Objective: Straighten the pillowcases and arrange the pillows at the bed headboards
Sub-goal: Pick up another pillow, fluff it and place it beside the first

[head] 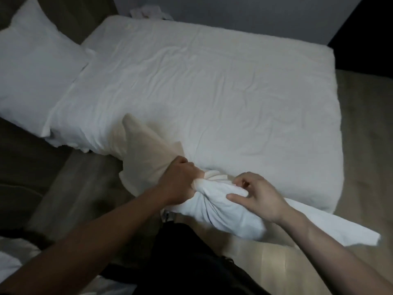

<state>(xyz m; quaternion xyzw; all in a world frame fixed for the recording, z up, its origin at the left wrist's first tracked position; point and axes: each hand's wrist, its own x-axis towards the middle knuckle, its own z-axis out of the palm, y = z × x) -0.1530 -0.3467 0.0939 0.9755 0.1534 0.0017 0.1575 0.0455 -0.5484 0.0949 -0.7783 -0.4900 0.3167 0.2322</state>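
A cream pillow (142, 154) sticks out of a white pillowcase (225, 213) at the near edge of the bed (212, 92). My left hand (180, 182) is clenched around the bunched mouth of the pillowcase and the pillow's end. My right hand (258, 195) pinches the pillowcase fabric just to the right, thumb and fingers on the cloth. A second white pillow (36, 73) leans against the brown headboard (70, 15) at the far left.
The bed carries a wrinkled white sheet. A heap of white cloth (148, 12) lies beyond its far edge by the wall. Wooden floor (365, 145) runs along the right and the near side. Another white bed corner (12, 262) shows at lower left.
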